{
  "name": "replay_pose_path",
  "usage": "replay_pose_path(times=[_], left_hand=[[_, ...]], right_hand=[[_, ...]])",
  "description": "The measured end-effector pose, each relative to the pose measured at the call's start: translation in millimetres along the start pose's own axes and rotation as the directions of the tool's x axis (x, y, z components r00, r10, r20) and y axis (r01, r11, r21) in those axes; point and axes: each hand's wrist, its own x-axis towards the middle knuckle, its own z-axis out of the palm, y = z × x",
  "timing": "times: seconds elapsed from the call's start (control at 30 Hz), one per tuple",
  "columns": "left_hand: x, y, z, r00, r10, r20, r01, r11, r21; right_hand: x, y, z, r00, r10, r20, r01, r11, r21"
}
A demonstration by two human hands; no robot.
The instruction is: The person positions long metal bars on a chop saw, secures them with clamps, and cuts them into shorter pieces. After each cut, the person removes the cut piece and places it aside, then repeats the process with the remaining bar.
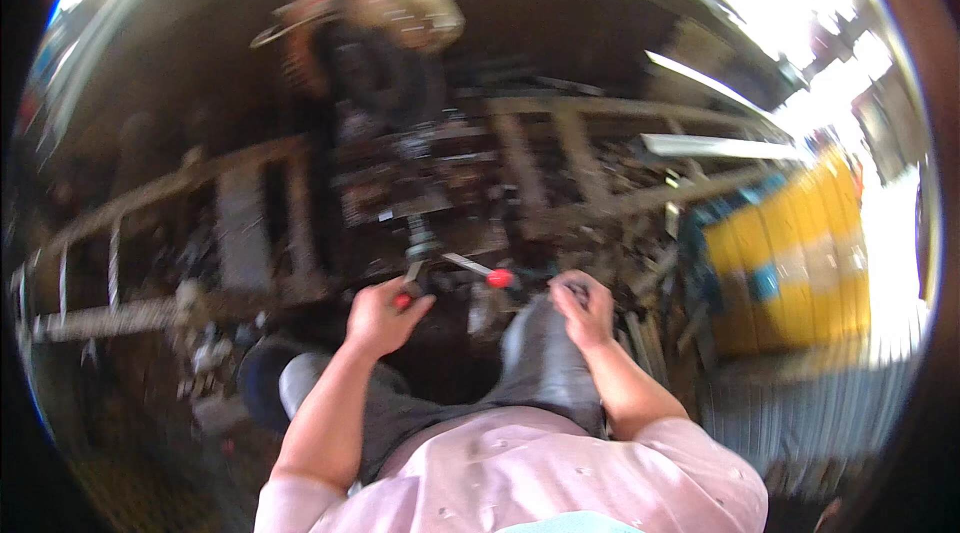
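My left hand (382,317) is closed around a lever whose red knob (402,302) shows between finger and thumb. To its right, a second metal lever with a red ball knob (499,278) sticks out from the machine (421,236) in front of me, and neither hand touches it. Over my right knee, my right hand (588,311) is closed on a small dark thing (577,288), too blurred to name. Motion smears much of the machine.
An orange and cream motor-like unit with a black wheel (372,68) stands beyond the machine. Metal frames (590,158) reach out left and right. At the right are white bars (720,147), a yellow panel (800,253) and corrugated sheet (800,413). Scrap lies around.
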Motion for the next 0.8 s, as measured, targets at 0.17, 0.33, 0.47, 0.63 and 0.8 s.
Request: replay_pose_path(times=[0.17,0.33,0.47,0.63,0.8], left_hand=[[-2,-10,11,0.989,0.108,-0.097,-0.116,0.990,-0.075],[4,-31,25,0.983,0.089,-0.160,-0.092,0.996,-0.011],[5,-29,24,0.973,0.143,-0.179,-0.144,0.990,0.008],[5,-35,30,0.975,0.093,-0.202,-0.108,0.992,-0.068],[7,-42,36,0.966,0.081,-0.245,-0.103,0.992,-0.078]], right_hand=[[71,6,-52,0.957,0.110,-0.267,0.014,0.906,0.424],[171,-8,-157,0.789,0.299,-0.537,0.155,0.749,0.644],[233,-21,-195,0.784,0.438,-0.441,0.098,0.614,0.783],[274,-14,-189,0.836,0.339,-0.432,0.276,0.421,0.864],[288,3,-179,0.759,0.345,-0.552,0.455,0.326,0.829]])
